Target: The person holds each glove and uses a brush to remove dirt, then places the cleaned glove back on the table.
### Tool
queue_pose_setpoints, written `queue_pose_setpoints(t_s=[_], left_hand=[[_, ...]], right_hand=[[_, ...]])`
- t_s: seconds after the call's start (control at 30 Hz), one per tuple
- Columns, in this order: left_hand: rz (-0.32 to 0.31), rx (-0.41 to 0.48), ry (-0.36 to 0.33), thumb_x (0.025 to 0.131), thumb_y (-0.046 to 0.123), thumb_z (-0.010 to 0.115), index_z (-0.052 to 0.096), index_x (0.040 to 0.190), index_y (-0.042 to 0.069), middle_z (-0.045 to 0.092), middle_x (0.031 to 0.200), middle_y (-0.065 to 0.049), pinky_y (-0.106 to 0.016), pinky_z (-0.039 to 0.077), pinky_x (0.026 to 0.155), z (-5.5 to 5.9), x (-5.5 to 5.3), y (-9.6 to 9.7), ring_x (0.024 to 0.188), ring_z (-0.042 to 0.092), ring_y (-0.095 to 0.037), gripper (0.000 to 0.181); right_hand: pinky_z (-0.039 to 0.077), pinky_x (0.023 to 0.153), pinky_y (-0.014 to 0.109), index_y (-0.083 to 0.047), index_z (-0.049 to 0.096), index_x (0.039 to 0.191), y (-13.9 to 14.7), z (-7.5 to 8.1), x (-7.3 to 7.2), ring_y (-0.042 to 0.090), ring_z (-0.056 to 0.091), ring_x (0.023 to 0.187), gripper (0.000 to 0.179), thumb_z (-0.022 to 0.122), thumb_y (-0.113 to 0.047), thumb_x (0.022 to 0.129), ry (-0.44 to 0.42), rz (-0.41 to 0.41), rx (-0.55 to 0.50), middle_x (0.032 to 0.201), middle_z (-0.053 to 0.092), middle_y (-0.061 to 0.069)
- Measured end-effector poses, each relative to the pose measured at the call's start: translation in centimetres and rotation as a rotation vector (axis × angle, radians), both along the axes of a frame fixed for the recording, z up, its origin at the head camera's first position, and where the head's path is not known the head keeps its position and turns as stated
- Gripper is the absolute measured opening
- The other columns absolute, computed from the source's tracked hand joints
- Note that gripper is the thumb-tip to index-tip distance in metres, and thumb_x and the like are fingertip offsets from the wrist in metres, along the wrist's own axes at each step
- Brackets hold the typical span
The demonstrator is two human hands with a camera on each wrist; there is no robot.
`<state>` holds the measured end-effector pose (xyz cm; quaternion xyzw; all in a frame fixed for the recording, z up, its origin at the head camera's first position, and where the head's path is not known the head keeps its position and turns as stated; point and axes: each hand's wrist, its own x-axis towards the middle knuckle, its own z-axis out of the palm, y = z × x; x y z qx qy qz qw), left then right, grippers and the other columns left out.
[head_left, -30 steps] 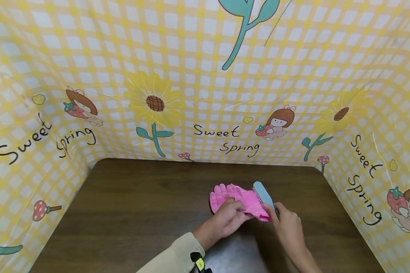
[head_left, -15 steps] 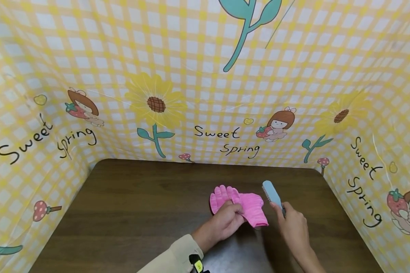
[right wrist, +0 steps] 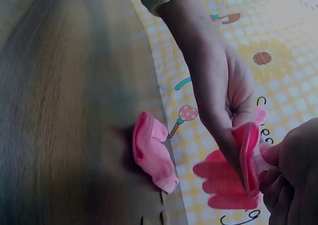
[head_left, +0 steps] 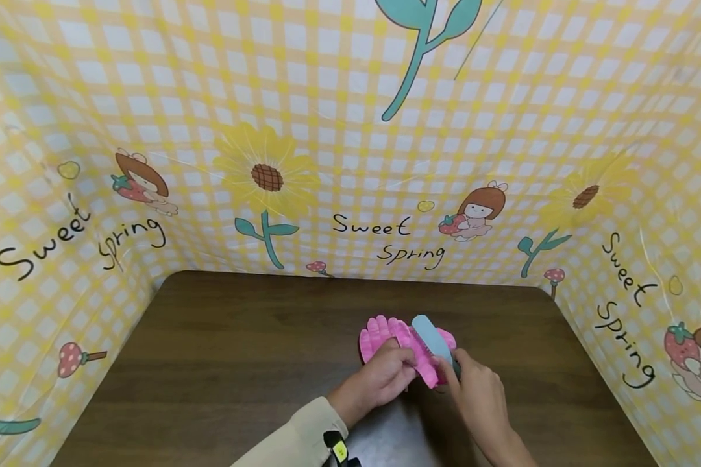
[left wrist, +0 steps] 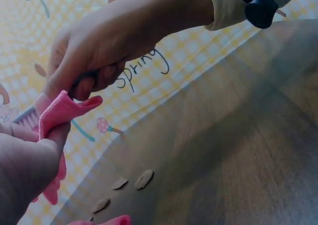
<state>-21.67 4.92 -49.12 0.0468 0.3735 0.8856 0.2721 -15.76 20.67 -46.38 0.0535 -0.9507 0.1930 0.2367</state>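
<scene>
A pink knit glove (head_left: 380, 332) is gripped in my left hand (head_left: 387, 373), its fingers pointing away and its cuff hanging to the right. My right hand (head_left: 483, 392) holds the handle of a light blue brush (head_left: 432, 338), whose bristles face the glove and lie against it or very close. In the left wrist view, the glove's folded edge (left wrist: 62, 113) stands up between the two hands, and the bristles (left wrist: 27, 119) are partly covered. Below the held glove, a second pink glove (right wrist: 153, 153) lies on the table in the right wrist view.
Several small tan flakes (left wrist: 144, 179) are scattered on the dark wooden table (head_left: 239, 363). A yellow checked cloth (head_left: 350, 162) with printed flowers walls in the table at the back and both sides.
The brush came away from the glove to the right, then returned over it farther left. The glove's cuff shifted with the strokes. My left hand stayed nearly still.
</scene>
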Motion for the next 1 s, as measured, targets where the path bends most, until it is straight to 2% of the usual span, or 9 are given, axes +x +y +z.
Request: queue_pose_setpoints(t_s=[0.1, 0.27, 0.37, 0.53, 0.63, 0.73, 0.87, 1.0], left_hand=[[0.006, -0.003, 0.018, 0.085, -0.014, 0.033, 0.037, 0.138, -0.011, 0.052, 0.138, -0.014, -0.045, 0.035, 0.121, -0.1, 0.1, 0.2, 0.13, 0.049, -0.02, 0.053], [0.004, 0.008, 0.003, 0.085, -0.014, 0.034, 0.034, 0.136, -0.006, 0.052, 0.13, -0.01, -0.046, 0.036, 0.119, -0.1, 0.3, 0.4, 0.124, 0.049, -0.019, 0.051], [0.0, 0.025, 0.004, 0.083, -0.015, 0.032, 0.03, 0.142, -0.009, 0.049, 0.139, -0.014, -0.053, 0.03, 0.124, 0.0, 0.5, 0.5, 0.129, 0.046, -0.021, 0.059], [-0.006, 0.072, -0.014, 0.081, -0.018, 0.028, 0.021, 0.148, -0.009, 0.036, 0.157, -0.023, -0.059, 0.022, 0.125, 0.1, 0.7, 0.5, 0.139, 0.039, -0.025, 0.068], [-0.006, 0.086, -0.023, 0.082, -0.018, 0.027, 0.021, 0.149, -0.009, 0.033, 0.159, -0.025, -0.06, 0.021, 0.125, 0.3, 0.7, 0.4, 0.14, 0.038, -0.026, 0.068], [-0.013, 0.096, -0.016, 0.082, -0.018, 0.026, 0.022, 0.15, -0.01, 0.031, 0.161, -0.025, -0.06, 0.021, 0.125, 0.2, 0.6, 0.4, 0.143, 0.036, -0.028, 0.069], [-0.025, 0.102, -0.019, 0.082, -0.018, 0.026, 0.017, 0.151, -0.01, 0.027, 0.162, -0.027, -0.059, 0.02, 0.126, 0.2, 0.6, 0.4, 0.147, 0.031, -0.032, 0.071], [-0.03, 0.106, -0.011, 0.082, -0.018, 0.026, 0.013, 0.153, -0.009, 0.024, 0.163, -0.028, -0.059, 0.018, 0.126, 0.0, 0.5, 0.4, 0.15, 0.028, -0.034, 0.073]], right_hand=[[0.037, 0.042, 0.03, -0.005, 0.064, 0.086, 0.5, -0.2, -0.2, 0.011, 0.042, 0.049, 0.024, 0.077, -0.025, 0.091, 0.029, -0.023, -0.002, 0.057, 0.046, -0.003], [0.047, 0.046, 0.045, -0.002, 0.068, 0.091, 1.2, -0.4, -0.5, 0.02, 0.052, 0.05, 0.022, 0.077, -0.022, 0.091, 0.054, -0.053, -0.008, 0.062, 0.06, 0.006], [0.047, 0.046, 0.048, -0.001, 0.068, 0.092, 1.5, -0.5, -0.6, 0.024, 0.055, 0.05, 0.023, 0.077, -0.023, 0.091, 0.06, -0.068, -0.008, 0.062, 0.061, 0.007], [0.046, 0.047, 0.05, -0.002, 0.068, 0.092, 2.0, -0.6, -0.8, 0.026, 0.053, 0.05, 0.026, 0.076, -0.026, 0.092, 0.029, -0.108, -0.015, 0.06, 0.056, 0.006], [0.047, 0.048, 0.05, -0.001, 0.069, 0.093, 2.2, -0.6, -0.8, 0.025, 0.053, 0.051, 0.027, 0.075, -0.028, 0.093, 0.009, -0.106, -0.019, 0.061, 0.056, 0.006], [0.049, 0.049, 0.052, 0.0, 0.069, 0.095, 2.3, -0.7, -0.9, 0.03, 0.059, 0.052, 0.03, 0.075, -0.029, 0.093, 0.019, -0.104, -0.022, 0.063, 0.061, 0.01], [0.049, 0.052, 0.056, 0.0, 0.068, 0.093, 2.4, -0.7, -0.9, 0.039, 0.064, 0.057, 0.031, 0.075, -0.03, 0.093, 0.013, -0.12, -0.022, 0.067, 0.065, 0.015], [0.049, 0.053, 0.057, 0.001, 0.067, 0.095, 2.5, -0.6, -1.0, 0.04, 0.064, 0.058, 0.034, 0.072, -0.034, 0.095, -0.021, -0.121, -0.026, 0.068, 0.064, 0.016]])
